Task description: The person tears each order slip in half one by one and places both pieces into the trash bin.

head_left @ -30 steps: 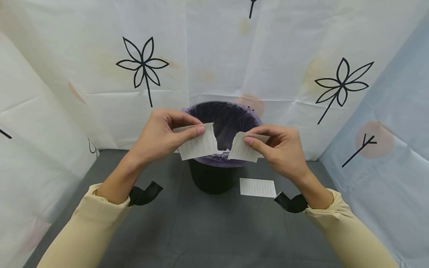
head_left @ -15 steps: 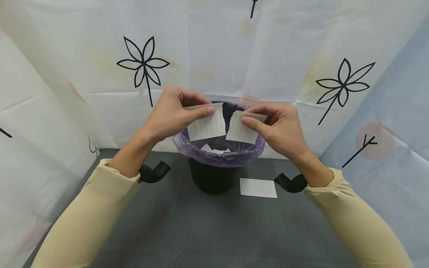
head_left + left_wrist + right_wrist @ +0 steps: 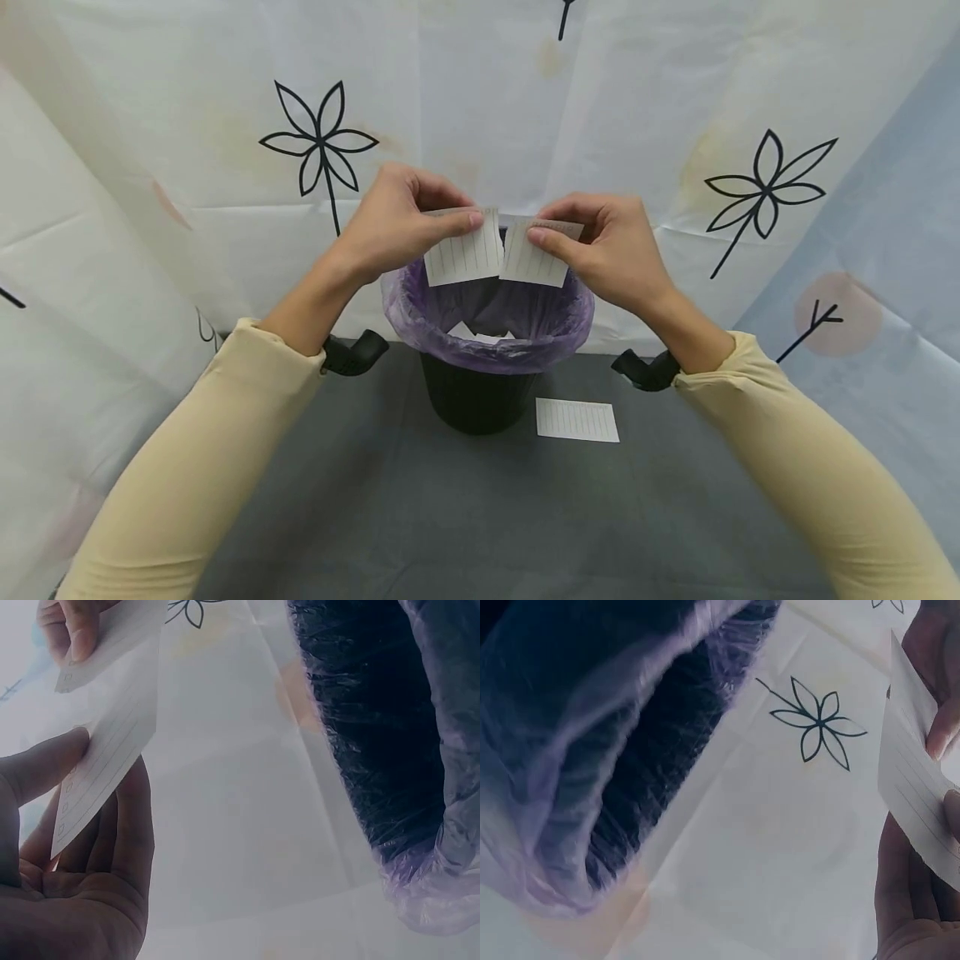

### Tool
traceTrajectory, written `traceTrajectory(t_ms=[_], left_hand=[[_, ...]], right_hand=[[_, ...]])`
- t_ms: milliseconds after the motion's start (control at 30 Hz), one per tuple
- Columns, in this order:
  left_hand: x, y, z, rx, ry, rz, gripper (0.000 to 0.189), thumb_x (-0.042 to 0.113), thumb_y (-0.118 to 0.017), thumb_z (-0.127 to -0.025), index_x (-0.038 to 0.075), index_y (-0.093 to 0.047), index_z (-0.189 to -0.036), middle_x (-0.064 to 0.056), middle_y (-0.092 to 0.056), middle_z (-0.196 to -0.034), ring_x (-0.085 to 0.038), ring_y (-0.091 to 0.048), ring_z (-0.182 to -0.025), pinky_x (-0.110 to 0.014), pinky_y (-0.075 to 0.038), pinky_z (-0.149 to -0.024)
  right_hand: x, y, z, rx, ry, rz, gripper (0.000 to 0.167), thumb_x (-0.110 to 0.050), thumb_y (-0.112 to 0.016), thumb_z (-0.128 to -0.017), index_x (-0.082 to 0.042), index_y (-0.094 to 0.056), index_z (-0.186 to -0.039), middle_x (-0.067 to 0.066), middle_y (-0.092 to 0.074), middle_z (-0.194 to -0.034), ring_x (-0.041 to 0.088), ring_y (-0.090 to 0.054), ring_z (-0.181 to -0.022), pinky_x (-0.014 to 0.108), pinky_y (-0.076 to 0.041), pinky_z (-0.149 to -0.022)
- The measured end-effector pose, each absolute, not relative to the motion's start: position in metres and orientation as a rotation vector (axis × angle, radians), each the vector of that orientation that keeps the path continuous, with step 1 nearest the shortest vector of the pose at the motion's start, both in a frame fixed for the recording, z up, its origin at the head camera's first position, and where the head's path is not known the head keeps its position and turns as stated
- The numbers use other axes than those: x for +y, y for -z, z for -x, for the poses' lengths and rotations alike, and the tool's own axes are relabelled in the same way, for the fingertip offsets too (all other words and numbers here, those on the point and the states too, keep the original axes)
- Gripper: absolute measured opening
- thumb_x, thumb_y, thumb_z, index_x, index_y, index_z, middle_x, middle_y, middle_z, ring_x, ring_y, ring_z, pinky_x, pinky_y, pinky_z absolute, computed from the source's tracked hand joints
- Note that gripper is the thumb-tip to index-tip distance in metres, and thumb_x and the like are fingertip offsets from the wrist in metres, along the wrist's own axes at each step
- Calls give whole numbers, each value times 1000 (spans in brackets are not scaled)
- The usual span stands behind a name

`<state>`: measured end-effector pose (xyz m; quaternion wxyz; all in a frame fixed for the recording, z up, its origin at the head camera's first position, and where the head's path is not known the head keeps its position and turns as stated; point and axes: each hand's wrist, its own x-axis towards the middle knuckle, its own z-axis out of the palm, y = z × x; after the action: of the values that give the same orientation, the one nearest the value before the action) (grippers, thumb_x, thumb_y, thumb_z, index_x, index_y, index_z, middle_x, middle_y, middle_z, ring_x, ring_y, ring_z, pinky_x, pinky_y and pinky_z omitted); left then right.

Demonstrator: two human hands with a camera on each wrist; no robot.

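In the head view my left hand (image 3: pixel 408 221) pinches a torn piece of lined paper (image 3: pixel 462 257) between thumb and fingers. A second torn piece (image 3: pixel 534 258) is pinched the same way by my right hand (image 3: pixel 611 250). Their torn edges come close together, right side by side. Both pieces are raised above a black bin (image 3: pixel 480 400) lined with a purple plastic bag (image 3: pixel 487 354). White paper scraps (image 3: pixel 487 338) lie inside the bag. The left wrist view shows the thumb pressing the lined paper (image 3: pixel 112 757) near its row of small punched holes.
On the dark grey table (image 3: pixel 480 500) a whole lined paper sheet (image 3: pixel 577 419) lies to the right of the bin. A white cloth with black flower drawings (image 3: pixel 637 100) hangs close behind. Black devices (image 3: pixel 645 369) stick out from both wrists.
Both hands have risen and moved farther out over the bin, each keeping its paper piece. The gap between the two torn edges has narrowed, and more of the bin's inside shows.
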<state>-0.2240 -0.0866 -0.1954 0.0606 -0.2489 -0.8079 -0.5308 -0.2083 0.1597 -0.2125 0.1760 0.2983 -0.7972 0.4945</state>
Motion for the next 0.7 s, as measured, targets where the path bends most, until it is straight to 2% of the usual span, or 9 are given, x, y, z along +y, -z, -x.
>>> traceTrajectory(t_ms=[367,567,700], left_hand=[[-83,188,240,-2529,1546,701,20,14,-76,-92,-1,-77,-105,-12,-75,-98,-20,-68,-87,-30,-53,-76],[-79,187,249,-2572,1512,651,20,15,-75,-93,0,-76,-106,-11,-74,-100,-19,-67,-92,-30,-51,-80],[-76,189,255,-2580,1495,630,19,13,-75,-93,-1,-76,-106,-12,-74,-100,-20,-66,-92,-30,-51,-80]], right_hand=[[157,197,227,-2345,-1232,-792,11,-7,-78,-89,1,-78,-96,8,-74,-89,14,-61,-56,21,-49,-58],[155,196,242,-2395,-1234,-760,9,-7,-78,-89,0,-78,-96,7,-74,-90,16,-63,-58,21,-49,-58],[153,197,249,-2447,-1250,-760,9,-6,-77,-90,1,-78,-95,9,-75,-92,13,-69,-67,21,-51,-63]])
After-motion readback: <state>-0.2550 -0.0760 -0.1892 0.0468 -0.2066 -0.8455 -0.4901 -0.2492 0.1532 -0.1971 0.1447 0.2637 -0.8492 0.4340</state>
